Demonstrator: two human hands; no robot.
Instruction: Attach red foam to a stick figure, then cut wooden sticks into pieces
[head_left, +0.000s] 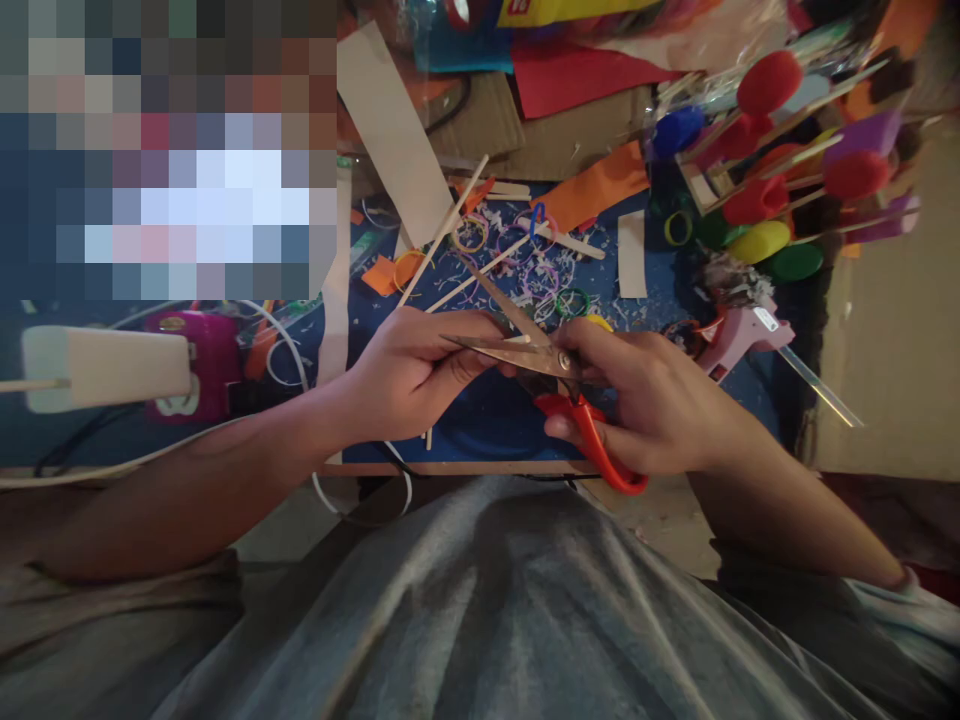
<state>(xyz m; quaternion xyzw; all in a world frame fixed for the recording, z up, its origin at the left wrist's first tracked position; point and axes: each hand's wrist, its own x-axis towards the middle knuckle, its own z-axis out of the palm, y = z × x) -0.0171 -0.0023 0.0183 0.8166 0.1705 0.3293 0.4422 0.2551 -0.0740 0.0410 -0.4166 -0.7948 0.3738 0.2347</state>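
Observation:
My right hand (pixel 652 400) grips orange-handled scissors (pixel 592 440), whose metal blades point left and are parted around a thin wooden stick (pixel 517 338). My left hand (pixel 412 370) is closed on that stick, pinching it just left of the blades. Both hands hover over a blue mat (pixel 495 410) littered with shavings and scraps.
A pink glue gun (pixel 739 335) lies right of my right hand. Wooden sticks (pixel 442 235), coloured rings (pixel 471 235) and orange paper (pixel 596 190) lie behind. Coloured bottle caps on sticks (pixel 772 180) crowd the far right. A white block (pixel 105 365) and a pink object (pixel 199 365) sit left.

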